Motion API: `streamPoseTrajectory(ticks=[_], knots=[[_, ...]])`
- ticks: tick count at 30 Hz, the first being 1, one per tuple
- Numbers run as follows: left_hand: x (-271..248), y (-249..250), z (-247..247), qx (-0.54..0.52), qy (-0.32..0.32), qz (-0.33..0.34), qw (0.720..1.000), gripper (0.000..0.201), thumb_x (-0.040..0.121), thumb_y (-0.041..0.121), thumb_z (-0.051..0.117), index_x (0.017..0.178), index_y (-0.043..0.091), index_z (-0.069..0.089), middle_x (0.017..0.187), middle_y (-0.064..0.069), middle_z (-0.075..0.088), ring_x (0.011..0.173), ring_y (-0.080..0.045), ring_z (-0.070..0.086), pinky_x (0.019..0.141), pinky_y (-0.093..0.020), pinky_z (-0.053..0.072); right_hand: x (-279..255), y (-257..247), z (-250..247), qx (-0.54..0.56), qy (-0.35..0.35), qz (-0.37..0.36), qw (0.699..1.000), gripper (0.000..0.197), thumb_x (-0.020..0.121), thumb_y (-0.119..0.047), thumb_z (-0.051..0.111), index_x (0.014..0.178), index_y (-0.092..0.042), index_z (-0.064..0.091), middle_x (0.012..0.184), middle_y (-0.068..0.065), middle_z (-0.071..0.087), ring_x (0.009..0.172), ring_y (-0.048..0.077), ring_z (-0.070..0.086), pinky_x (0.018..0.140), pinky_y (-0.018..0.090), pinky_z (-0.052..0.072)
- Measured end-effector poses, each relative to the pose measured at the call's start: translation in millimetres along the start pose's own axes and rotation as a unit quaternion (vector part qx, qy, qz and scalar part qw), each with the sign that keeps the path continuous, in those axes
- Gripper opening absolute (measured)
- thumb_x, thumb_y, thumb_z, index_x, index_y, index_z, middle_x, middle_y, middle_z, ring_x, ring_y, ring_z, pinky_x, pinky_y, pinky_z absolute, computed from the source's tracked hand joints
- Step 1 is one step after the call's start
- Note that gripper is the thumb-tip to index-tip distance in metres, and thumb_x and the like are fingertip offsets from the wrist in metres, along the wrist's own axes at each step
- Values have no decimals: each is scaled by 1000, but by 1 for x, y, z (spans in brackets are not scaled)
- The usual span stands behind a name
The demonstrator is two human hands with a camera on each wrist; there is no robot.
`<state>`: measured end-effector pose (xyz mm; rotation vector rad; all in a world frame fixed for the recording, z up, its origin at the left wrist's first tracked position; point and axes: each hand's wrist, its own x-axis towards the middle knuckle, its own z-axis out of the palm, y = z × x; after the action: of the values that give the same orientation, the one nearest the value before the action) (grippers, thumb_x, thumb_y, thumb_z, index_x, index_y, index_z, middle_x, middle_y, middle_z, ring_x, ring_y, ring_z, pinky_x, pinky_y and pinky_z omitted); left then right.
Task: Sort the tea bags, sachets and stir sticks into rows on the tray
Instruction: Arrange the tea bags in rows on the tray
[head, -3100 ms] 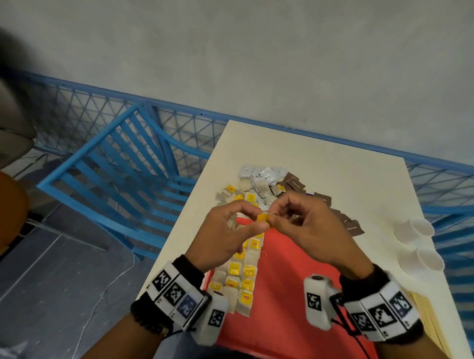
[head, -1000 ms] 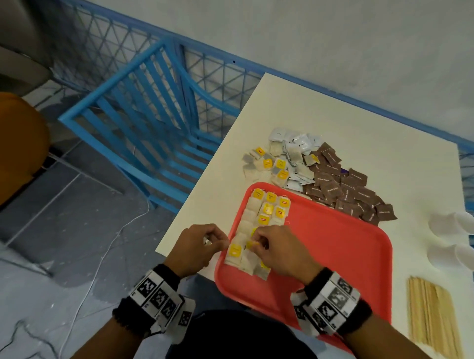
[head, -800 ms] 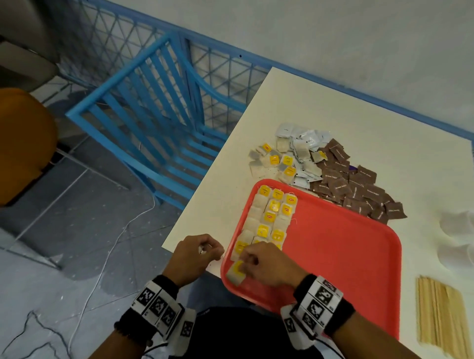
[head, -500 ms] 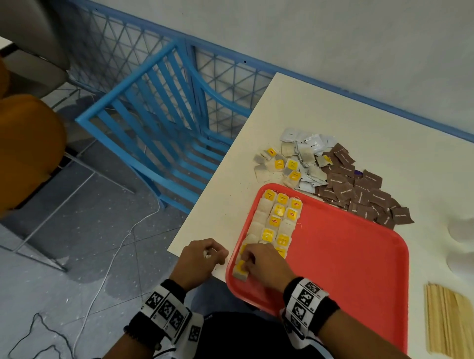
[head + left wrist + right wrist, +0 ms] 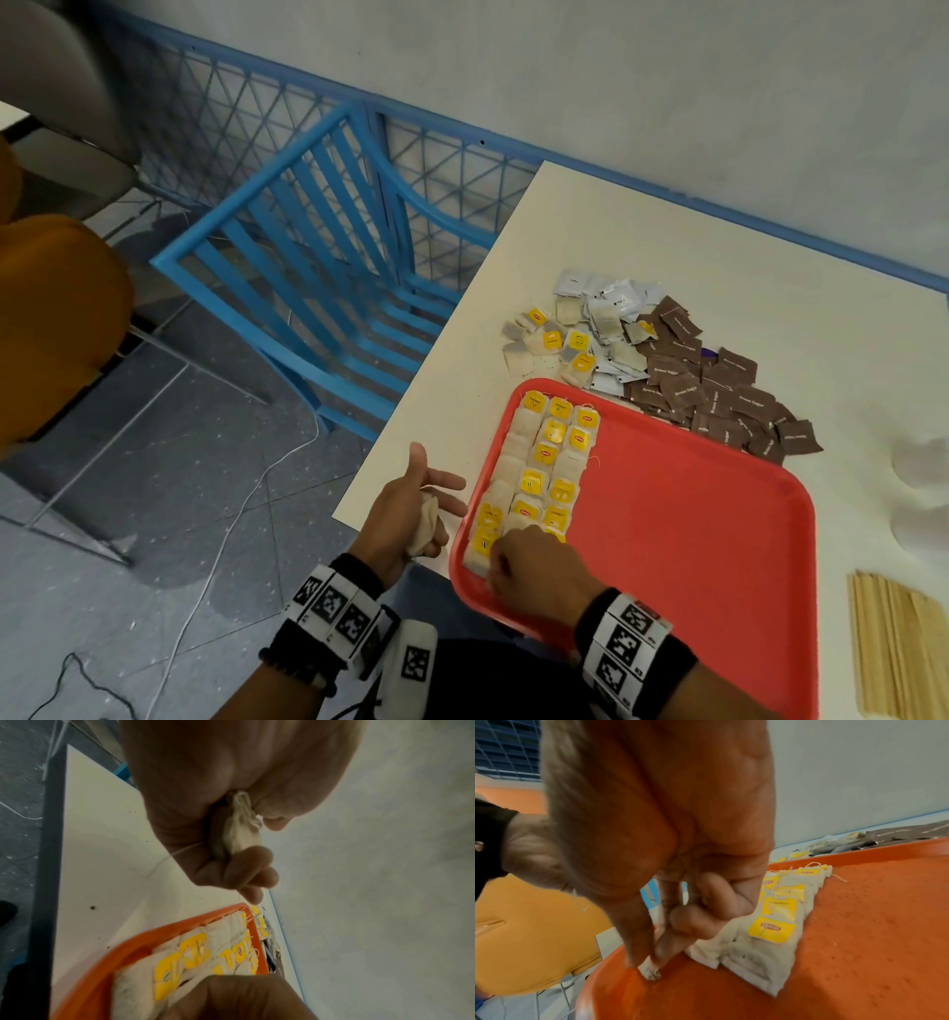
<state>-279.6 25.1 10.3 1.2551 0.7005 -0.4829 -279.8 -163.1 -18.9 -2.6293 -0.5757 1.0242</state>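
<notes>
- Head view: red tray (image 5: 693, 539) on the cream table (image 5: 667, 257), near edge.
- Tea bags (image 5: 544, 462) with yellow tags sit in rows along the tray's left side.
- Right hand (image 5: 534, 565) at the near-left tray corner, thumb and forefinger pinching the corner of a tea bag (image 5: 650, 970) lying against the tray floor.
- Left hand (image 5: 411, 509) just left of the tray over the table edge, thumb and two fingers stretched out, lower fingers curled round a crumpled tea bag (image 5: 423, 524); its string hangs loose in the left wrist view.
- Loose tea bags (image 5: 554, 342), white sachets (image 5: 611, 303) and brown sachets (image 5: 719, 395) heaped on the table beyond the tray.
- Stir sticks (image 5: 898, 652) in a flat bundle right of the tray.
</notes>
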Motion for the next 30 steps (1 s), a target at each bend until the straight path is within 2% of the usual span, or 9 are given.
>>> streamPoseTrajectory(ticks=[7, 10, 12, 15, 18, 20, 23, 27, 30], knots=[[-2, 7, 5, -70, -66, -3, 995, 93, 90, 75, 15, 114, -1, 63, 80, -20, 65, 43, -20, 51, 42, -20, 34, -7, -4, -16, 47, 15, -38, 998, 18, 89, -35, 49, 97, -26, 63, 104, 2, 64, 94, 25, 62, 80, 32, 49], [-4, 13, 13, -96, -84, -8, 992, 93, 89, 77, 17, 111, 0, 64, 73, -17, 61, 43, -19, 50, 41, -20, 34, -18, -3, -56, 132, 144, -58, 979, 12, 91, -23, 57, 83, -26, 66, 77, -12, 62, 69, 4, 56, 67, 28, 50], [-1, 16, 23, -118, -100, -21, 988, 90, 85, 80, 23, 108, 2, 63, 73, -15, 56, 46, -19, 49, 42, -21, 34, -34, -11, -87, 194, 236, -115, 945, 7, 90, -30, 67, 86, -25, 69, 65, -13, 55, 61, 6, 52, 58, 19, 41], [0, 22, 47, -151, -155, -57, 975, 95, 77, 86, 46, 119, 1, 59, 95, -21, 49, 79, -32, 54, 61, -32, 45, -52, -24, -106, 113, 214, -189, 952, 28, 83, -46, 69, 106, -31, 64, 95, -15, 59, 83, 4, 55, 69, 22, 47], [-3, 31, 68, -167, -201, -98, 960, 90, 89, 75, 46, 134, -3, 54, 117, -23, 51, 108, -35, 51, 87, -40, 51, -53, -17, -93, -9, 236, -217, 947, 31, 85, -43, 61, 112, -27, 59, 124, -7, 56, 107, 14, 56, 76, 32, 54], [-5, 37, 78, -176, -217, -107, 954, 59, 101, 49, 45, 129, -1, 60, 112, -17, 62, 97, -24, 62, 79, -31, 53, -52, -7, -88, -24, 265, -203, 942, 26, 88, -41, 55, 106, -23, 63, 114, -1, 59, 99, 21, 60, 70, 38, 56], [-3, 37, 84, -186, -186, -104, 959, 33, 103, 16, 36, 112, -5, 60, 75, -13, 64, 55, -14, 59, 55, -22, 53, -52, 7, -89, 51, 311, -176, 933, 22, 93, -36, 53, 98, -25, 71, 97, -4, 62, 86, 13, 58, 67, 27, 51], [-2, 38, 87, -175, -173, -69, 967, 28, 104, 15, 40, 112, -2, 62, 92, -20, 65, 77, -23, 65, 66, -32, 62, -60, 18, -107, 295, 317, -122, 893, 12, 92, -31, 68, 96, -27, 79, 83, -8, 72, 73, 9, 61, 66, 19, 45], [-1, 43, 93, -121, -137, -20, 983, 26, 107, 12, 38, 106, 2, 61, 69, -11, 58, 53, -16, 54, 49, -25, 52, -70, 28, -126, 388, 316, -85, 861, 12, 93, -19, 67, 94, -19, 79, 74, -17, 71, 64, 3, 59, 63, 14, 44]])
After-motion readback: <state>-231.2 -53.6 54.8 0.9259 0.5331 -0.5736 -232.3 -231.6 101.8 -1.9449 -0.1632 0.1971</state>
